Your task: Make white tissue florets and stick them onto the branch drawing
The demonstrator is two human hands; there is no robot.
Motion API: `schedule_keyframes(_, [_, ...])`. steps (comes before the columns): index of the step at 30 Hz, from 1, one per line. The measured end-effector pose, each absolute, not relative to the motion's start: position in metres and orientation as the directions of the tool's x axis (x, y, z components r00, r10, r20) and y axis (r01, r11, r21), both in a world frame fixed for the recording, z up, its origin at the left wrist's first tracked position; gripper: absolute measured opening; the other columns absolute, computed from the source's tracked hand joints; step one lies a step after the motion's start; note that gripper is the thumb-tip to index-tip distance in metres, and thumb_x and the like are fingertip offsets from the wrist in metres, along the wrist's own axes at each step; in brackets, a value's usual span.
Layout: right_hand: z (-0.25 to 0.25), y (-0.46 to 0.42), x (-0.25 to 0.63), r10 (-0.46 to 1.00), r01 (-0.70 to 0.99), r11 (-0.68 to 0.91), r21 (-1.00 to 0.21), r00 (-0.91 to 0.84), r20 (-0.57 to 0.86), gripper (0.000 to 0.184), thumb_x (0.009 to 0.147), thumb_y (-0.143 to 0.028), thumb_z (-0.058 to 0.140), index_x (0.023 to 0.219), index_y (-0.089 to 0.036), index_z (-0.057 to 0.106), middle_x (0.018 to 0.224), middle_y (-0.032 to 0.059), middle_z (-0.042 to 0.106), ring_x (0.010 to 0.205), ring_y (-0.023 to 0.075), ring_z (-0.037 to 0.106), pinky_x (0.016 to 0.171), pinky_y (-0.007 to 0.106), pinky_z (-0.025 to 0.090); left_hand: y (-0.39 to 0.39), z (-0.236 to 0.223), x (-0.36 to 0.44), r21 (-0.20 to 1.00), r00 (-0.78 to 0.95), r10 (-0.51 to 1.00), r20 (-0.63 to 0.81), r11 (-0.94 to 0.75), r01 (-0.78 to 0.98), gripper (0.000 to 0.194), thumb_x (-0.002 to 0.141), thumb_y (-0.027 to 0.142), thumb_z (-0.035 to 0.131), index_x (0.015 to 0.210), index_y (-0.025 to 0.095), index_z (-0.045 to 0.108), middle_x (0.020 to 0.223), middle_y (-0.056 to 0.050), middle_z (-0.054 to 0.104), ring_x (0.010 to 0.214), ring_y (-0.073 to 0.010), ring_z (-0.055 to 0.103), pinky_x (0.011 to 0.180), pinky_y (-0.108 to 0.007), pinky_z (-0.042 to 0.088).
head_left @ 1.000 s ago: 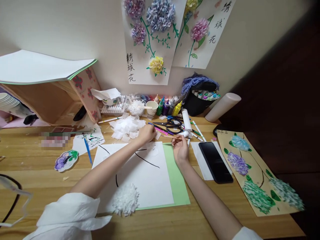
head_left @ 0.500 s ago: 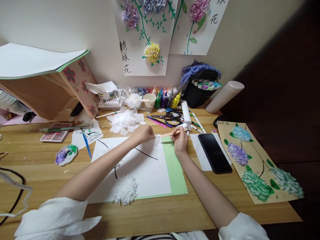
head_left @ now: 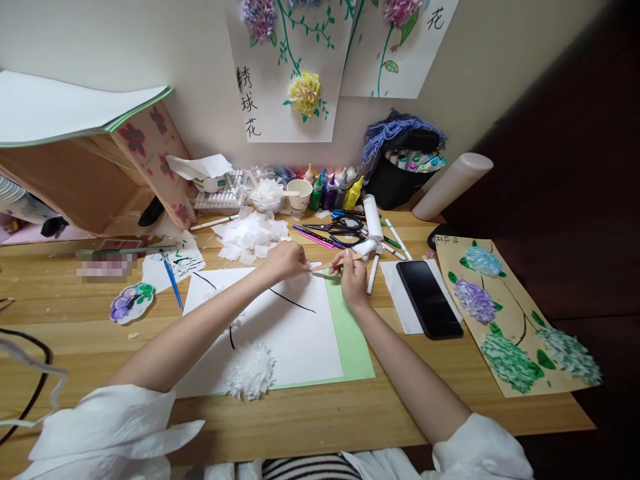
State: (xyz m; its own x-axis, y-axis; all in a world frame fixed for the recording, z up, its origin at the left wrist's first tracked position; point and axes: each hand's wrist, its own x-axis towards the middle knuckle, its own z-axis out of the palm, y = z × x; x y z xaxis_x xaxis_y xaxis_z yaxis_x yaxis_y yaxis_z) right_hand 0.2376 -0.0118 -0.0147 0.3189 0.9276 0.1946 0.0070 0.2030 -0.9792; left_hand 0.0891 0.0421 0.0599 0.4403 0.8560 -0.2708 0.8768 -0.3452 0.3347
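My right hand point(head_left: 354, 280) grips a flat wooden craft stick point(head_left: 334, 265) that points left. Its tip meets the pinched fingertips of my left hand point(head_left: 286, 261), and what they hold is too small to make out. Both hands are above the upper right of a white sheet point(head_left: 305, 347) marked with black curved lines, which lies on green paper point(head_left: 353, 333). A fluffy white paper flower point(head_left: 251, 371) sits at the sheet's lower edge. Just behind my left hand is a heap of cut white paper squares point(head_left: 250, 235).
Scissors point(head_left: 340, 230), pens and a white roll point(head_left: 373, 217) lie behind my hands. A paper cup point(head_left: 299, 195) stands beside paint bottles point(head_left: 329, 193). At right are a phone point(head_left: 429, 299) and a finished flower picture point(head_left: 505, 267); at left, a paint palette point(head_left: 132, 303).
My right hand has shifted slightly left, and the stick's tip has come to the left fingertips. The view has tipped down a little.
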Motion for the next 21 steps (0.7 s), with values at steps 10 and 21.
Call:
schedule_keyframes(10, [-0.013, -0.018, 0.235, 0.924, 0.209, 0.299, -0.931, 0.182, 0.337, 0.042, 0.090, -0.048, 0.034, 0.066, -0.021, 0.054, 0.060, -0.0008, 0.053, 0.053, 0.0117, 0.052, 0.054, 0.026, 0.041, 0.046, 0.042, 0.051, 0.344, 0.421, 0.878, -0.229, -0.332, 0.878, 0.019, 0.067, 0.012, 0.052, 0.076, 0.013, 0.069, 0.081, -0.009, 0.070, 0.077, -0.0198, 0.064, 0.066, -0.025, 0.046])
schedule_keyframes(21, [-0.014, -0.025, 0.232, 0.872, 0.302, 0.359, -0.883, 0.230, 0.433, 0.043, 0.092, -0.045, 0.032, 0.065, -0.021, 0.055, 0.061, 0.0002, 0.053, 0.055, 0.0128, 0.052, 0.056, 0.027, 0.041, 0.048, 0.038, 0.042, 0.386, 0.464, 0.843, -0.272, -0.346, 0.855, 0.020, 0.061, 0.009, 0.055, 0.071, 0.013, 0.071, 0.072, -0.008, 0.071, 0.071, -0.0190, 0.065, 0.067, -0.025, 0.048])
